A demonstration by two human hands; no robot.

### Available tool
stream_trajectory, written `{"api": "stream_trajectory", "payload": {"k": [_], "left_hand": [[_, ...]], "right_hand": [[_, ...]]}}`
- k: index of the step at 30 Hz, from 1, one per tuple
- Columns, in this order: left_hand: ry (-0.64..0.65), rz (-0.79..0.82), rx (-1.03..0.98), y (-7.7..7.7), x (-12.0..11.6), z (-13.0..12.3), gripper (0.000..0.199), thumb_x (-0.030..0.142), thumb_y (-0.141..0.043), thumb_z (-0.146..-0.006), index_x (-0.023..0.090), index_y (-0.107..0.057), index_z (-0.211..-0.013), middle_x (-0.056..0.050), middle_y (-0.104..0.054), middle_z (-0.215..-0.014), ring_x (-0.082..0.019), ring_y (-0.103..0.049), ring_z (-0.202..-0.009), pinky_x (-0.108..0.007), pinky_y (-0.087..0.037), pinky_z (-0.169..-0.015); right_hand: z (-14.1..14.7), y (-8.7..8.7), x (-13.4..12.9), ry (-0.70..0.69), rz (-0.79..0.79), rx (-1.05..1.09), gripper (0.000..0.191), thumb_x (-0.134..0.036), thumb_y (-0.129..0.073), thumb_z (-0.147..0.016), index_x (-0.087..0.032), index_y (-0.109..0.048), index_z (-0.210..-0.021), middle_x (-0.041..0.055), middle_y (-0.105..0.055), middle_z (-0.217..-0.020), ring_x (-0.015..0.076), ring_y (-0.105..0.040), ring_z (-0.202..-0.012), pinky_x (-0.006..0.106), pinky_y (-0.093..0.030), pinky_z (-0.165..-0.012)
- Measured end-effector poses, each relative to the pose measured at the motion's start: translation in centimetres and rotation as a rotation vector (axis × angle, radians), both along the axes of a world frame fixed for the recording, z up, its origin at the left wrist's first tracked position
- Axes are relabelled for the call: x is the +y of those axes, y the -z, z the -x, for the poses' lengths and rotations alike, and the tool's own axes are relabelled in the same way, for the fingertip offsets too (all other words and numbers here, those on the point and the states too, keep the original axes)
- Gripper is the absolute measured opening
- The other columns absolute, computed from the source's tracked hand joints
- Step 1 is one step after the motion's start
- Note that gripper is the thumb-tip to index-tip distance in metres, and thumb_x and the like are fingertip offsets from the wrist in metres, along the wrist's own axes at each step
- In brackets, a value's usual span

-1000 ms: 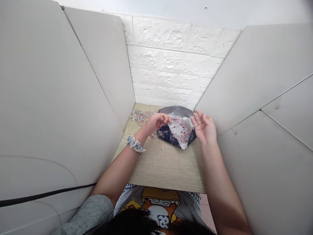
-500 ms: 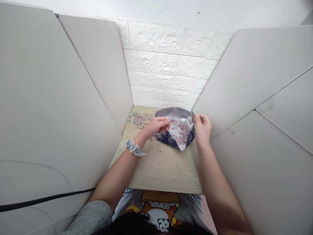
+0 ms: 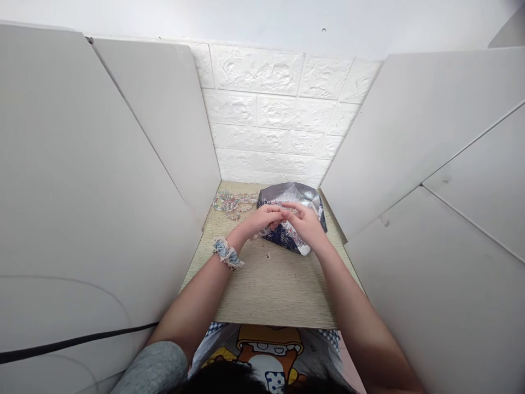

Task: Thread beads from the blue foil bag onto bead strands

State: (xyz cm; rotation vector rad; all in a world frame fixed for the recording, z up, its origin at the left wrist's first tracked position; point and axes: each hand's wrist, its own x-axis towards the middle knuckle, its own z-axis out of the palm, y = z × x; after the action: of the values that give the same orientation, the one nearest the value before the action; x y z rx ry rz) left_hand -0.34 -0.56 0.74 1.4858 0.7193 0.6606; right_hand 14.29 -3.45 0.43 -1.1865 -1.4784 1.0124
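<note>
My left hand [image 3: 262, 218] is closed in a pinch over the left side of a dark blue patterned pouch [image 3: 283, 238] with a silvery lining. What lies between its fingertips is too small to make out. My right hand [image 3: 307, 223] meets it there, thumb and fingertips touching the left fingertips, with the index finger reaching out above. Whatever the right fingers pinch is also too small to see. Small beads fill the pouch, now mostly hidden behind my hands. A blue lacy scrunchie [image 3: 228, 254] circles my left wrist.
Strings of pastel beads [image 3: 232, 201] lie at the back left of the wooden tabletop [image 3: 274, 290]. A tiny metallic piece [image 3: 268, 255] rests before the pouch. Pale panels [image 3: 164, 109] rise on both sides, with a white brick-patterned wall [image 3: 274, 115] behind.
My right hand has moved left from the pouch's right edge to meet my left hand over the pouch. The left hand stays nearly in place; the view has shifted slightly.
</note>
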Motion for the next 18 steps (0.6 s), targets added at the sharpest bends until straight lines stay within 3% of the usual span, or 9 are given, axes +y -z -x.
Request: {"api": "stream_trajectory", "payload": {"k": [3,7,10,13,18], "left_hand": [[0.011,-0.013,0.076,-0.1,0.1,0.5,0.026,0.036,-0.051,-0.067,0.014,-0.045,-0.054,0.005,-0.035,-0.045,-0.005,-0.031,-0.043,-0.02,-0.025,-0.043],[-0.029,-0.011,0.064,-0.4,0.2,0.9,0.022,0.034,-0.051,-0.067,0.013,-0.05,-0.059,0.006,-0.035,-0.045,-0.004,-0.03,-0.041,-0.019,-0.024,-0.042],[-0.049,-0.029,0.024,-0.9,0.1,1.1,0.026,0.037,-0.051,-0.068,0.013,-0.05,-0.059,0.005,-0.037,-0.046,-0.004,-0.031,-0.042,-0.019,-0.023,-0.042],[-0.12,-0.068,-0.031,-1.5,-0.1,1.2,0.027,0.04,-0.055,-0.065,0.013,-0.052,-0.064,0.005,-0.037,-0.048,-0.003,-0.031,-0.044,-0.019,-0.023,-0.043],[-0.161,-0.085,-0.039,-1.8,-0.1,1.4,0.027,0.039,-0.06,-0.061,0.013,-0.054,-0.065,0.005,-0.038,-0.05,-0.004,-0.032,-0.047,-0.019,-0.024,-0.046]], "right_hand": [[-0.4,-0.6,-0.3,-0.061,-0.017,-0.266,0.027,-0.046,-0.056,-0.066,-0.02,-0.062,-0.068,-0.0041,-0.044,-0.044,0.0081,-0.036,-0.042,0.024,-0.029,-0.047],[-0.8,-1.7,-0.7,-0.155,0.06,-0.427,0.037,-0.048,-0.055,-0.065,-0.017,-0.05,-0.046,-0.0051,-0.034,-0.04,0.0065,-0.029,-0.042,0.023,-0.021,-0.044],[-0.5,-2.7,-0.6,-0.218,0.082,-0.257,0.035,-0.048,-0.05,-0.069,-0.017,-0.049,-0.052,-0.0059,-0.034,-0.042,0.0054,-0.028,-0.04,0.022,-0.02,-0.042],[0.0,-4.6,0.0,-0.187,0.128,0.03,0.035,-0.051,-0.046,-0.072,-0.018,-0.046,-0.058,-0.0063,-0.04,-0.044,0.0029,-0.022,-0.033,0.022,-0.016,-0.036],[1.0,-11.3,0.3,-0.137,-0.053,0.239,0.031,-0.045,-0.045,-0.075,-0.017,-0.044,-0.062,-0.0054,-0.053,-0.052,-0.0021,-0.018,-0.028,0.017,-0.013,-0.032]]}}
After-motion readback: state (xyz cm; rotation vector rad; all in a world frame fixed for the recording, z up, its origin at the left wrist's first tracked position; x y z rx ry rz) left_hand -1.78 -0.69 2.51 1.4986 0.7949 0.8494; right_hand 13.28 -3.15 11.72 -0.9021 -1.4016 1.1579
